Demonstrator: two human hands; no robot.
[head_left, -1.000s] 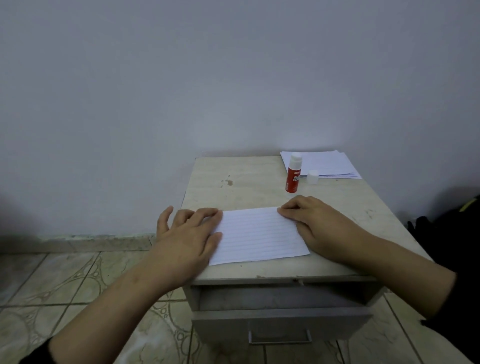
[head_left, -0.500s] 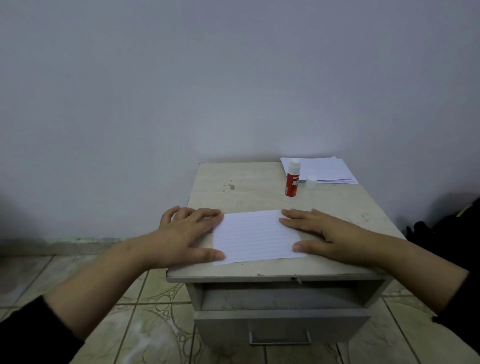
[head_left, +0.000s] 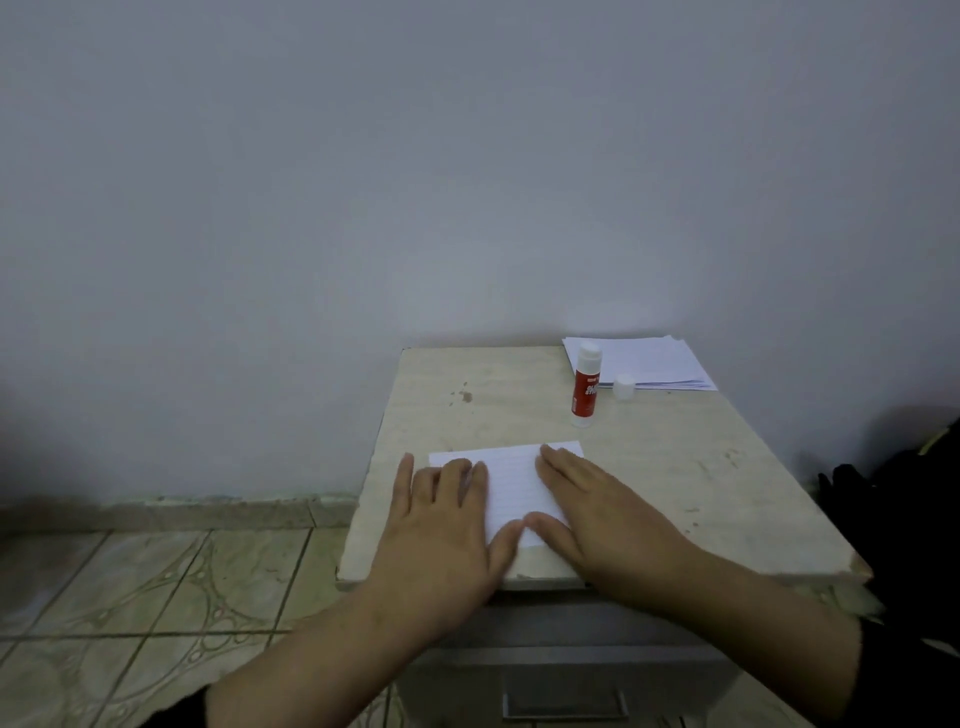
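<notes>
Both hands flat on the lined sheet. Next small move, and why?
Probably lift the right hand off the white lined paper sheet and reach for the upright red glue stick, the left hand pinning the sheet. Both hands lie flat on it, and the small white cap sits beside the stick on the beige tabletop.

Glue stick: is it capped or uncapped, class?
Uncapped: its white cap lies apart on the table, beside the upright glue stick.
</notes>
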